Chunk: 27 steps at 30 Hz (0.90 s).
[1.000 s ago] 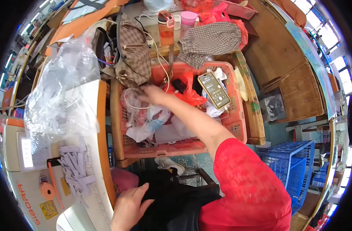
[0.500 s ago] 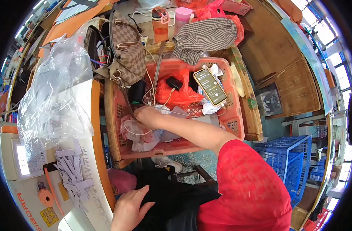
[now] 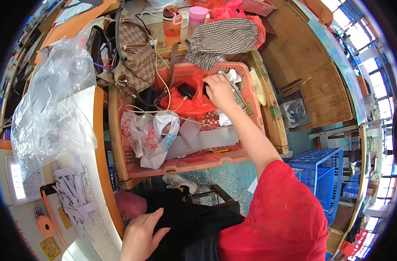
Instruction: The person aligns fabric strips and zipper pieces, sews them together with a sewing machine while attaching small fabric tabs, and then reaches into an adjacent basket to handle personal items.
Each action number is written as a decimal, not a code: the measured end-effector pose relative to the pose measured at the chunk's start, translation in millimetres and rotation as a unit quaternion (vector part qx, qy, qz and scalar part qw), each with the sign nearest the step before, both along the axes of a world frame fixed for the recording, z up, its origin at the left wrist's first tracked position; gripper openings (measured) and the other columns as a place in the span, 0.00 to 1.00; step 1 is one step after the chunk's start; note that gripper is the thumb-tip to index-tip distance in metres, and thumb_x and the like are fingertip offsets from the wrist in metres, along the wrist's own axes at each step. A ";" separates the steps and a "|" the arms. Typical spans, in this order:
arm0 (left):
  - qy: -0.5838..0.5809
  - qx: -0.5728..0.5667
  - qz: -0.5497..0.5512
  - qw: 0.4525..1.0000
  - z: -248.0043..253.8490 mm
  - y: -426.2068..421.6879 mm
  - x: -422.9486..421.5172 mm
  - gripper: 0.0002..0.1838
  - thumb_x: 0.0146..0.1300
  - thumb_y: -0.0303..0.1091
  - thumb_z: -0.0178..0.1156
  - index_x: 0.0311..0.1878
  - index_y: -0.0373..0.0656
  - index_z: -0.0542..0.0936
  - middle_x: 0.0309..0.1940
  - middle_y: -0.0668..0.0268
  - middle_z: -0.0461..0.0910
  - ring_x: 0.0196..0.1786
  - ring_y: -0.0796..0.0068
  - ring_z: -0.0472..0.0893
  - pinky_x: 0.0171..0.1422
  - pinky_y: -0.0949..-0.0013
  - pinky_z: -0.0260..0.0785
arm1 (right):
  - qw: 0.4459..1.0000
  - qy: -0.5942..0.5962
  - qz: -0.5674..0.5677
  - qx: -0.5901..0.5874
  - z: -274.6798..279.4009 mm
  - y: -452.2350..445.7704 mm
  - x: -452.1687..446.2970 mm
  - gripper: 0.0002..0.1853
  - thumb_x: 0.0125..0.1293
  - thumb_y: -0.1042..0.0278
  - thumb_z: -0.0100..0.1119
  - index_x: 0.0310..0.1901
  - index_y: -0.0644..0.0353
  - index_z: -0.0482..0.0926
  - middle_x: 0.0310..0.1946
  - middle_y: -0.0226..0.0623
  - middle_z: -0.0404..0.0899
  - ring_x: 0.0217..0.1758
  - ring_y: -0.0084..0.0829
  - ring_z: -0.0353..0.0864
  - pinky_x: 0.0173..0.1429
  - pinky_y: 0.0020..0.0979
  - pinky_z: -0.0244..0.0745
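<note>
My right hand point(image 3: 220, 90) is down in the pink plastic basket point(image 3: 137, 170), its fingers bent around a dark thing that they mostly hide. That spot lies between a crumpled red plastic bag point(image 3: 193, 105) and a smartphone point(image 3: 240, 99), which is partly covered by the hand. A small black device point(image 3: 186, 91) with a white cable point(image 3: 161, 112) plugged in rests on the red bag. Low in the view, my left hand point(image 3: 142, 235) is open above my lap, thumb apart, holding nothing. Clear and white plastic bags point(image 3: 151, 135) fill the basket's left part.
A checkered handbag point(image 3: 135, 54) stands behind the basket's left corner, its strap hanging inside. A bottle point(image 3: 171, 28), a pink-lidded cup point(image 3: 196, 21) and a checked cloth point(image 3: 222, 39) are at the back. Fabric strips point(image 3: 76, 191) lie on the machine bed at left; blue crates point(image 3: 313, 174) stand right.
My right hand has moved from the basket's left side to the right, beside the phone. The handbag strap hangs differently, and the white cable loops over the bags. My left hand stays nearly still.
</note>
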<state>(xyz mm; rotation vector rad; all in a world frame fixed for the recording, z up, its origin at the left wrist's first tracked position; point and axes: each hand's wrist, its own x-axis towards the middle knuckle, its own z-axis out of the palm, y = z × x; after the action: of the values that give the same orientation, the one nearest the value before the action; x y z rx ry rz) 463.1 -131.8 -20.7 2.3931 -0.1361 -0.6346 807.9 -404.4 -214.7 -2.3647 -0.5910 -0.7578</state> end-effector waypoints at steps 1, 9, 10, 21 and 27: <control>0.000 0.000 0.002 1.000 0.1 -0.8 0.8 0.20 0.65 0.27 0.65 0.60 0.38 0.80 0.50 0.55 0.85 0.48 0.56 0.85 0.54 0.64 0.76 | 0.994 -0.016 0.016 -0.110 -5.5 -8.8 5.0 0.09 0.63 0.67 0.58 0.42 0.57 0.84 0.39 0.39 0.84 0.50 0.44 0.79 0.58 0.42 0.73; -0.002 0.013 0.032 0.999 12.5 -5.1 0.5 0.24 0.56 0.29 0.71 0.57 0.36 0.80 0.49 0.55 0.86 0.45 0.53 0.85 0.51 0.62 0.76 | 0.851 0.029 -0.018 -0.524 -39.9 -8.5 14.6 0.14 0.64 0.66 0.54 0.47 0.63 0.83 0.51 0.47 0.84 0.70 0.58 0.67 0.79 0.63 0.46; -0.005 0.015 0.036 0.999 13.7 -5.7 -0.6 0.24 0.56 0.29 0.71 0.57 0.36 0.80 0.49 0.55 0.86 0.45 0.53 0.85 0.51 0.62 0.76 | 0.852 0.025 -0.017 -0.522 -35.4 -6.6 11.9 0.14 0.64 0.66 0.54 0.47 0.63 0.83 0.51 0.47 0.84 0.70 0.58 0.67 0.79 0.63 0.46; -0.045 0.042 0.069 0.996 5.7 -6.4 -11.5 0.23 0.57 0.27 0.69 0.57 0.35 0.80 0.45 0.54 0.86 0.43 0.51 0.85 0.50 0.61 0.77 | 0.864 0.086 0.019 -0.497 -34.0 -2.2 -11.4 0.18 0.63 0.61 0.56 0.49 0.64 0.83 0.45 0.50 0.86 0.75 0.57 0.63 0.80 0.65 0.40; -0.106 0.085 0.072 0.988 -3.7 -9.3 -20.6 0.22 0.58 0.28 0.67 0.57 0.36 0.80 0.47 0.54 0.86 0.44 0.50 0.85 0.51 0.60 0.76 | 0.938 0.288 0.032 -0.190 -5.2 -31.8 -10.3 0.26 0.52 0.58 0.67 0.56 0.52 0.81 0.42 0.50 0.86 0.77 0.52 0.61 0.80 0.66 0.40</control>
<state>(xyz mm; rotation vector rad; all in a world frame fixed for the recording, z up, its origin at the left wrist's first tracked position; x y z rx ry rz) 442.6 -141.1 -24.4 2.6024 0.0021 -0.3339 797.6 -436.2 -219.8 -2.7213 -0.5849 0.1127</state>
